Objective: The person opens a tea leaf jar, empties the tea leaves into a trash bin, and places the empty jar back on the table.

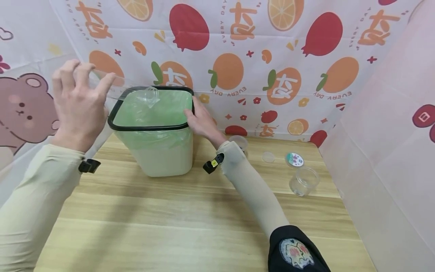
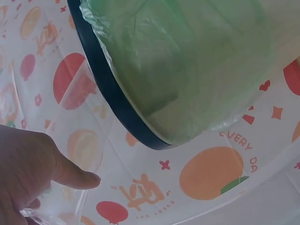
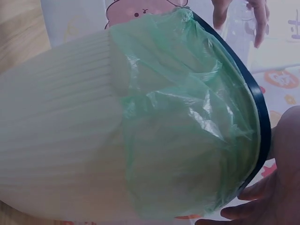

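Observation:
Raised at the left, my left hand [image 1: 79,100] holds a long, clear plastic container [image 1: 119,85], tilted so its far end hangs over the bin's mouth. The container looks see-through, and its outline is faint in the left wrist view. The pale waste bin [image 1: 159,153] stands on the table with a black rim ring [image 1: 149,128] and a green bag [image 1: 170,105] lining it, folded down outside. My right hand [image 1: 202,119] grips the rim's right side, thumb toward the inside; in the right wrist view its fingers lie against the bin's outer edge below the ring.
On the wooden table [image 1: 190,226] at the right are a round clear tub [image 1: 304,182], a patterned round lid [image 1: 294,159] and a clear disc [image 1: 268,157]. Another clear tub [image 1: 239,142] sits partly behind my right forearm. A fruit-printed cloth [image 1: 255,102] hangs close behind the bin.

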Available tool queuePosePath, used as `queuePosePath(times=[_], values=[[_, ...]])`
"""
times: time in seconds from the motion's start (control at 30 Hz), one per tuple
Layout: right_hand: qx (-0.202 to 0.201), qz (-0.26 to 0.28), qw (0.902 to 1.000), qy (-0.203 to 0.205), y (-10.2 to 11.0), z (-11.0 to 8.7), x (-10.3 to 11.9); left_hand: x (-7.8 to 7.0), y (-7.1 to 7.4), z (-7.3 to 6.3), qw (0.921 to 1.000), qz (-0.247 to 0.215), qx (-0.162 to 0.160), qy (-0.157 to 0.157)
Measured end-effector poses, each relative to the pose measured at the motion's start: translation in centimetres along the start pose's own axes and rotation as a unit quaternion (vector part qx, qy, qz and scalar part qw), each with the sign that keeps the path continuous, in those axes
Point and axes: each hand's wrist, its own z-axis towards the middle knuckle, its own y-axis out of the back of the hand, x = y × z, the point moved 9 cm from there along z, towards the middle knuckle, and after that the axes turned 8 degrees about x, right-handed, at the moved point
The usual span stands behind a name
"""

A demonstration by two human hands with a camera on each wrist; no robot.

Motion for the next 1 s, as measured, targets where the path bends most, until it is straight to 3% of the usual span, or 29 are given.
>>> queuePosePath(times=[0.43, 0.57, 1.0], values=[[-0.031, -0.01, 0.9991, 0.027, 1.9, -0.7, 0.3, -1.0, -0.1, 0.0, 0.9989, 0.016, 0.044, -0.005], [-0.025, -0.008, 0.9996, 0.003, 2.3, -1.2, -0.3, -1.5, -0.2, -0.1, 0.9988, 0.021, 0.042, -0.012], [-0.028, 0.014, 0.999, 0.034, 4.4, -3.5, -0.4, -2.8, -0.2, -0.1, 0.9992, -0.001, 0.036, 0.016]])
